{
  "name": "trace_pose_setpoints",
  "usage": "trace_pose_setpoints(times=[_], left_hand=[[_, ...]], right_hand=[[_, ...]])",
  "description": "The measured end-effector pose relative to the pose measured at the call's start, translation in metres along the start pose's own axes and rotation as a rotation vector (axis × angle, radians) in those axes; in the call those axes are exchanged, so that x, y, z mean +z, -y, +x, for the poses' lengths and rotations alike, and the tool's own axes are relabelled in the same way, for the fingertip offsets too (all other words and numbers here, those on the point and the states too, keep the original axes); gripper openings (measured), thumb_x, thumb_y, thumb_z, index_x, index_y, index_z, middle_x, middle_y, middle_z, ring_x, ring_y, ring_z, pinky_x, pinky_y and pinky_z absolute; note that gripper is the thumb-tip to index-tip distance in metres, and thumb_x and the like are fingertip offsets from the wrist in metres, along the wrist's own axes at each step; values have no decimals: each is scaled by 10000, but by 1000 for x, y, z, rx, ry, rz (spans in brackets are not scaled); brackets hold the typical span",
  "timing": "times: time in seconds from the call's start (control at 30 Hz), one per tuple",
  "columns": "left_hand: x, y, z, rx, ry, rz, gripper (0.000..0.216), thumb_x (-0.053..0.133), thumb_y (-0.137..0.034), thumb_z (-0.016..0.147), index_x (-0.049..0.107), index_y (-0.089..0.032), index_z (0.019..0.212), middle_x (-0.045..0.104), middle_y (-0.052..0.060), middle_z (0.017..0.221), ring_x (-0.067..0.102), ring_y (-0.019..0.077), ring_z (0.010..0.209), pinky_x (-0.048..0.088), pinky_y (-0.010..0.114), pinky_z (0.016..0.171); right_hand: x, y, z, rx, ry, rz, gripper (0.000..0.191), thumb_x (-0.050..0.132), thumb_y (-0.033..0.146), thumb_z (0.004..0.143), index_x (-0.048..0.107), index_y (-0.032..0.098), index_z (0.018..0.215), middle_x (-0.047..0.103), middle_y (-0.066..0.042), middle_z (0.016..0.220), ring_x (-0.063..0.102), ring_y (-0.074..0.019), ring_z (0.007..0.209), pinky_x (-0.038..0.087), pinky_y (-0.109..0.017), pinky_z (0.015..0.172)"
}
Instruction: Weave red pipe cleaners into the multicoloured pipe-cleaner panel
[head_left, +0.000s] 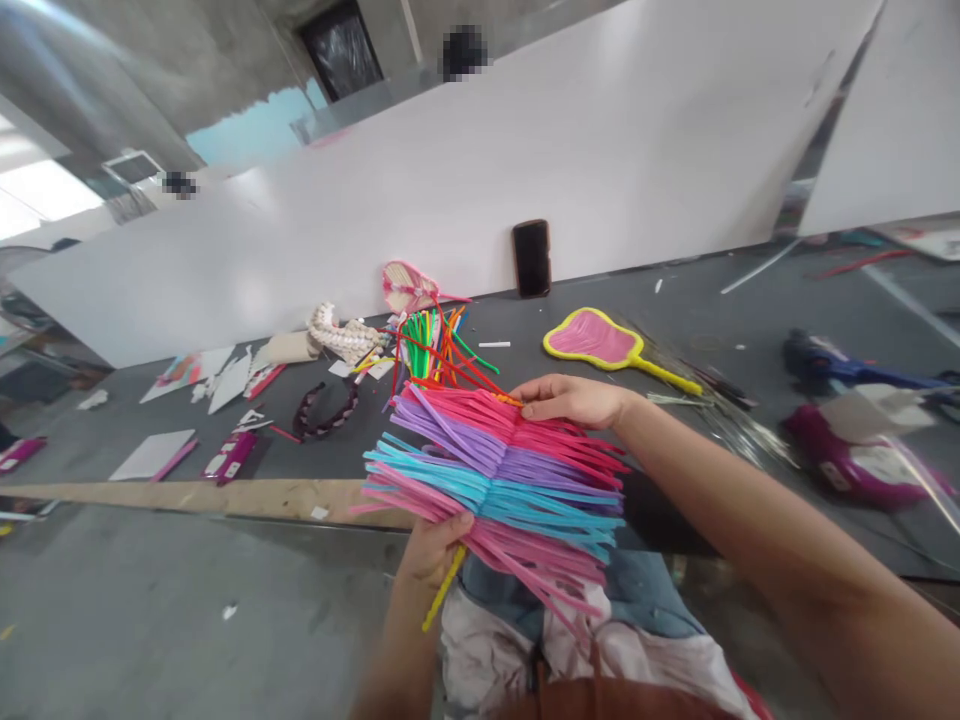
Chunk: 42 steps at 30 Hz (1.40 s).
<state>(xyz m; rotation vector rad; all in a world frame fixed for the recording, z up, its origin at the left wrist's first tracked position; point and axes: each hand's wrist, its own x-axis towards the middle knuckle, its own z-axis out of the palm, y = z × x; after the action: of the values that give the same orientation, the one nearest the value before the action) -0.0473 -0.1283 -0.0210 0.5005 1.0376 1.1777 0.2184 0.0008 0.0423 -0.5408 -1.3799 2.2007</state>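
A wide fringe of pipe cleaners [491, 483] spans the space between my hands, banded red, purple, light blue and pink along a central spine. At the pink end, my left hand [439, 545] is closed around the spine, with a twisted yellow stem [444, 590] sticking out below it. My right hand [566, 400] pinches the red end, where a bit of orange shows at the fingertips. Just beyond the fringe lies a bunch of loose green, orange and red pipe cleaners [426, 345] on the table.
A phone [532, 259] leans against the white partition [637, 130]. To the right lie a yellow-rimmed pink fan shape [596, 340], thin wires [742, 430] and a purple device [847, 460]. On the left are a dark braided band [326, 410], a purple packet [229, 458] and paper [154, 455].
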Motion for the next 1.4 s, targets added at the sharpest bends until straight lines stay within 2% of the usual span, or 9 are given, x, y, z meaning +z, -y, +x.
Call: trace_pose_setpoints(times=[0.1,0.27,0.5,0.73,0.83,0.97,1.13,1.33,1.4], left_hand=[[5,4,-1,-14,2,6,640,915,-153,511,688,-194,1108,768,25,852,744,257,830,597,394,879],[11,8,-3,16,12,29,692,921,-209,522,664,-196,1165,767,57,975,725,295,964,568,437,941],[13,10,-2,13,19,15,657,935,-241,514,686,-202,1122,763,57,1024,708,288,1021,543,435,989],[10,10,0,8,17,-3,702,939,-224,503,674,-197,1153,768,61,986,723,283,967,569,418,944],[11,9,-1,2,18,-20,740,931,-218,518,652,-187,1203,769,67,955,727,295,941,578,435,918],[16,10,-3,3,23,-38,791,921,-202,533,618,-194,1264,767,64,961,721,292,970,571,421,924],[18,13,-1,-9,34,-60,782,925,-214,529,622,-199,1250,768,66,966,725,289,962,574,405,915],[16,11,3,-8,-32,-138,761,943,-209,465,660,-187,1171,772,54,878,740,286,883,611,380,824],[14,7,4,6,-53,-164,741,941,-197,455,672,-192,1145,770,42,842,743,282,862,618,364,796]], right_hand=[[-1,-2,2,38,27,-48,467,804,337,737,678,163,1152,757,-32,1024,702,-123,804,546,-236,777],[1,-6,8,77,54,-131,623,861,296,652,640,165,1219,748,-40,1064,698,-168,888,550,-286,817],[6,-7,11,64,42,-178,546,855,351,660,683,144,1135,758,-5,931,687,-151,807,545,-285,811],[7,4,12,111,78,-229,557,831,408,692,673,149,1159,751,-18,986,685,-150,822,543,-274,796],[10,10,16,139,25,-242,543,810,466,705,689,147,1127,752,-21,975,688,-155,798,543,-283,792],[17,12,24,202,-71,-251,507,858,432,630,722,171,1043,761,3,889,690,-164,744,546,-293,766],[23,10,34,158,-251,-348,396,857,404,625,741,170,922,749,30,794,668,-142,693,536,-261,711],[18,20,28,217,-6,-260,640,834,482,669,654,173,1199,744,-44,1066,693,-173,884,542,-308,848],[16,21,22,266,32,-236,678,843,490,652,646,158,1209,745,-63,1064,698,-180,881,546,-315,857]])
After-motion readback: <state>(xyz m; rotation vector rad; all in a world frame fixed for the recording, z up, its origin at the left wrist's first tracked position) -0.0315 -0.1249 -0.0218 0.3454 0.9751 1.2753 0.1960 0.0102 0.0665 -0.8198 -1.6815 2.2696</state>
